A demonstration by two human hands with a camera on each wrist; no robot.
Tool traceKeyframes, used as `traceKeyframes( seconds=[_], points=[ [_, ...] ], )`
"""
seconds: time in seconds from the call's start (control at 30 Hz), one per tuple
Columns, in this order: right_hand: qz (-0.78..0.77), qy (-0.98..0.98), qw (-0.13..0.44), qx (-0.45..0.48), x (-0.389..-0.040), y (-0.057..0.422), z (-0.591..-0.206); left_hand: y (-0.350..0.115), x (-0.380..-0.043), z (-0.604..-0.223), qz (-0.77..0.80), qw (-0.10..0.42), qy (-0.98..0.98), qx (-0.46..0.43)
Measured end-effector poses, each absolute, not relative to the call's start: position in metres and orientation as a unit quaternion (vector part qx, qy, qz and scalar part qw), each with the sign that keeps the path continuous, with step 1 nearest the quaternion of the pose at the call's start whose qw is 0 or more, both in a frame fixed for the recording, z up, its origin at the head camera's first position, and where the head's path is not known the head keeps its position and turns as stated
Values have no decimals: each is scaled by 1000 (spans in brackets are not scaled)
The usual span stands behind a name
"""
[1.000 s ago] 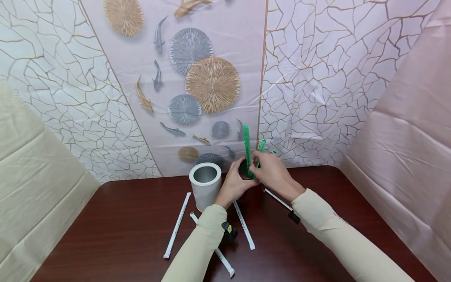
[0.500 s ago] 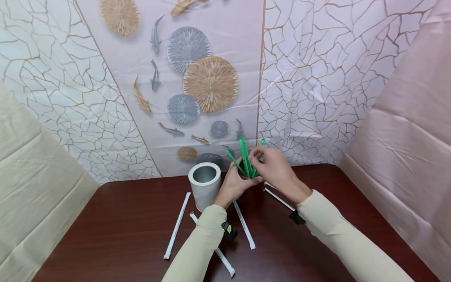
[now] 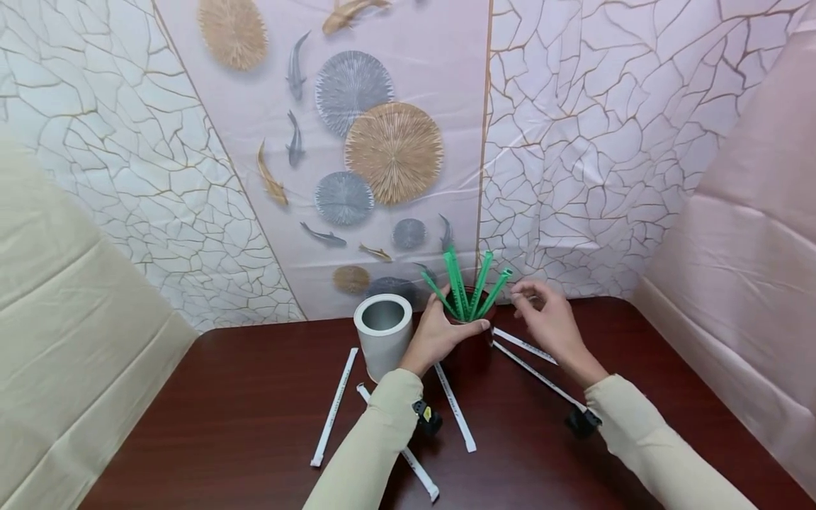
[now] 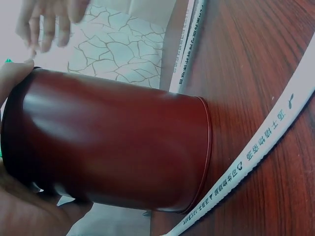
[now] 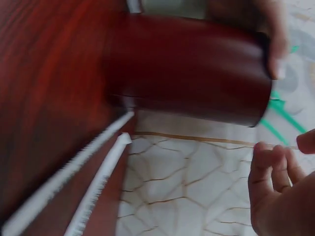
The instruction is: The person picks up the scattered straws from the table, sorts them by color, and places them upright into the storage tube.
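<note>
A dark red cylindrical container [image 4: 113, 142] stands upright near the table's back edge. Several green paper-wrapped straws [image 3: 456, 287] lean out of its mouth, fanned to both sides. My left hand [image 3: 438, 340] grips the container near its rim, thumb on the near side and fingers around the far side. Just right of the container, my right hand [image 3: 550, 322] hovers apart from the straws, fingers loosely bent and nothing between them. In the right wrist view its fingertips [image 5: 261, 147] are near the green straws.
A white can [image 3: 384, 350] with a grey inside stands left of the red container. White wrapped straws lie on the table [image 3: 223, 404]: one at left [image 3: 334, 407], one partly under my left forearm [image 3: 419, 473], one in front [image 3: 455, 411], and two at right [image 3: 542, 379].
My right hand has let go of the green straws and moved right, away from the container. The straws have spread apart in the mouth. My left hand keeps its grip.
</note>
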State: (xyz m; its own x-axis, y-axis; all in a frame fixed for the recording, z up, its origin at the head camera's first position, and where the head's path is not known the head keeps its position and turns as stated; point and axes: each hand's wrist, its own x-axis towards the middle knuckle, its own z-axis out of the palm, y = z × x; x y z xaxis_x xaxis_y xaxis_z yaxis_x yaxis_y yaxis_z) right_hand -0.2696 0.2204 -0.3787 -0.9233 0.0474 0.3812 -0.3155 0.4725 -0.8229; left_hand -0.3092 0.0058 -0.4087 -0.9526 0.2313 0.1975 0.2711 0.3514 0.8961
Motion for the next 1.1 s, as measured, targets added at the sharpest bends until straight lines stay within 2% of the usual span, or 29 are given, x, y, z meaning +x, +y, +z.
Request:
traceKeyframes(
  seconds=[0.23, 0.4, 0.5, 0.8, 1.0, 1.1],
  points=[
    [495, -849, 96, 158, -282, 220, -403, 6, -310, -409, -538, 27, -826, -164],
    [477, -849, 60, 221, -288, 214, -404, 3, -311, -408, -531, 36, -826, -188],
    [470, -854, 46, 221, -289, 212, -405, 1, -313, -409, -524, 33, -826, -205],
    [424, -881, 71, 199, -300, 205, -414, -3, -307, -396, -558, -18, -808, -189],
    [423, -882, 93, 187, -301, 205, -416, -22, -287, -347, -532, 48, -831, -156],
    [419, -883, 97, 189, -303, 205, -414, -42, -277, -318, -504, 79, -843, -171]
  ],
)
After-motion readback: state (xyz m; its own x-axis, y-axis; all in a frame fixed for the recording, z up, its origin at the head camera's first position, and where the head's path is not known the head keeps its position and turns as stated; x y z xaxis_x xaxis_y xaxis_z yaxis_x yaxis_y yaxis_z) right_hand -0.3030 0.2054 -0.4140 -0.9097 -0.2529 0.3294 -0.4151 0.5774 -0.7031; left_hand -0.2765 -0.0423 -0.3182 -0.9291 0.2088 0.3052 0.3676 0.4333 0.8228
